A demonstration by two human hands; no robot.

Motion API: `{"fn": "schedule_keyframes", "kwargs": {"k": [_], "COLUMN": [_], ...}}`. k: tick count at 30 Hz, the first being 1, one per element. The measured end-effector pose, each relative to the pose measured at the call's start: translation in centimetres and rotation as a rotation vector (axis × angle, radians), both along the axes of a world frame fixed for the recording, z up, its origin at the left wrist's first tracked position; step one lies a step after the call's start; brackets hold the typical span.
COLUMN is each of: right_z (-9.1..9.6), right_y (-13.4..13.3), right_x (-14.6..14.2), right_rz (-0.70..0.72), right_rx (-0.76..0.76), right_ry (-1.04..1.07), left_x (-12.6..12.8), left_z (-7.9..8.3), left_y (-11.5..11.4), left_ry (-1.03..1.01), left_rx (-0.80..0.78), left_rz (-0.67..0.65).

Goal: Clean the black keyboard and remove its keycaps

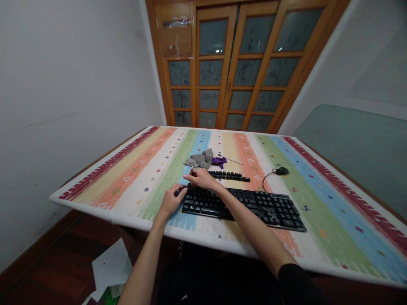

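A black computer keyboard (263, 207) lies slightly aslant near the table's front edge, some key spots in its top row looking bare. At its upper left corner, my left hand (171, 201) grips the edge between thumb and fingers. My right hand (203, 178) is closed around a small thin tool (192, 170) with a reddish part, held upright over that same corner; its working end is hidden. Just behind the keyboard, loose black keycaps (230, 176) stand in rows, partly covered by my right hand.
Behind the keycaps lie a grey cloth (202, 159) and a purple cloth (219, 161), with a thin dark rod (235, 161) beside them. The keyboard's bundled cable (281, 171) rests at the right. A striped tablecloth (127, 178) covers the table. Papers (112, 264) are below, at left.
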State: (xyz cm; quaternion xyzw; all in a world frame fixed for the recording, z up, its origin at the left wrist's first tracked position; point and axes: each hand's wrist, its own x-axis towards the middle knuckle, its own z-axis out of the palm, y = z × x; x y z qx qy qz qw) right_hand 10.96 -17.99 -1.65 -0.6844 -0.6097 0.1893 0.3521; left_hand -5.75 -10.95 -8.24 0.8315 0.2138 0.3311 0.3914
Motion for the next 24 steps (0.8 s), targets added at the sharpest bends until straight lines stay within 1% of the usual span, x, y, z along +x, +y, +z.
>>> {"fn": "schedule_keyframes", "kwargs": {"k": [6, 10, 12, 15, 18, 24], "right_z": [0.8, 0.8, 0.7, 0.6, 0.4, 0.6], "right_y": [-1.1, -1.7, -2.0, -2.4, -2.6, -3.2], "right_x": [-0.3, -0.2, -0.1, 0.0, 0.1, 0.2], "right_rz": [0.088, 0.111, 0.101, 0.08, 0.069, 0.065], "right_rx": [0.109, 0.142, 0.15, 0.143, 0.122, 0.109], "right_ry": [0.013, 0.009, -0.028, -0.12, -0.21, -0.272], "left_x": [0.1, 0.1, 0.1, 0.2, 0.4, 0.9], "left_z": [0.3, 0.2, 0.0, -0.2, -0.3, 0.6], "left_y": [-0.2, -0.1, -0.1, -0.1, 0.0, 0.4], "left_ry": [-0.036, -0.072, -0.087, -0.07, -0.051, -0.019], "left_rx": [-0.132, -0.165, -0.138, -0.029, 0.078, 0.192], "left_rz": [-0.046, -0.058, -0.046, -0.042, -0.089, -0.133]}}
